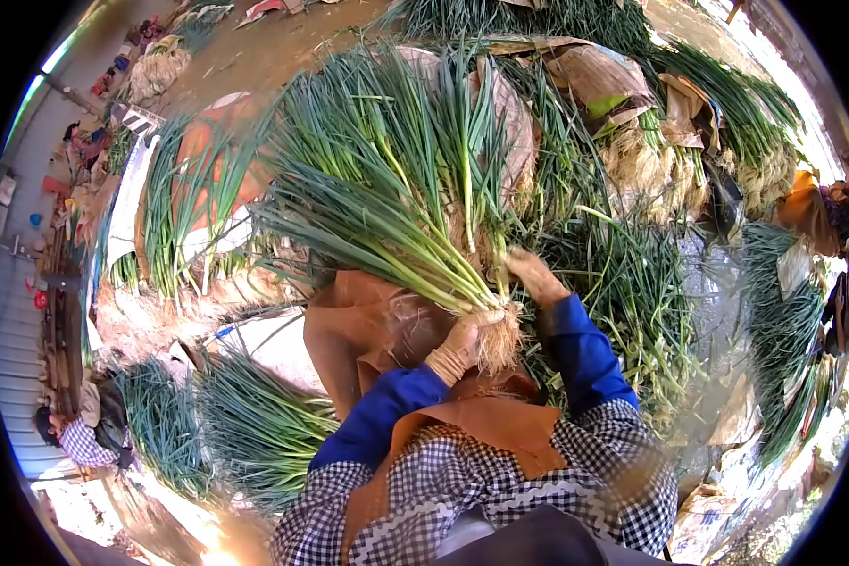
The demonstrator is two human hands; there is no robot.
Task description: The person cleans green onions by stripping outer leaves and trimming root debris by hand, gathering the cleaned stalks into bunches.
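A bunch of green onions (434, 269) lies fanned out in front of me, its long leaves pointing away and to the left. My left hand (457, 347) is closed around the white stems, just above the tangle of pale roots (500, 341). Beside it, my right hand (535, 275) has its fingers closed on a single green onion stalk (500, 253) at the bunch's right side; the fingertips are partly hidden. Under the bunch, a brown sheet (363, 325) covers my lap. More green onions (349, 123) lie just beyond, leaves pointing away.
Loose green leaves (623, 302) are heaped at my right. Green onion piles lie at lower left (255, 424) and far right (783, 321). Rooted bunches (656, 170) rest on sacking at the back right. Another person (85, 439) is at the left edge.
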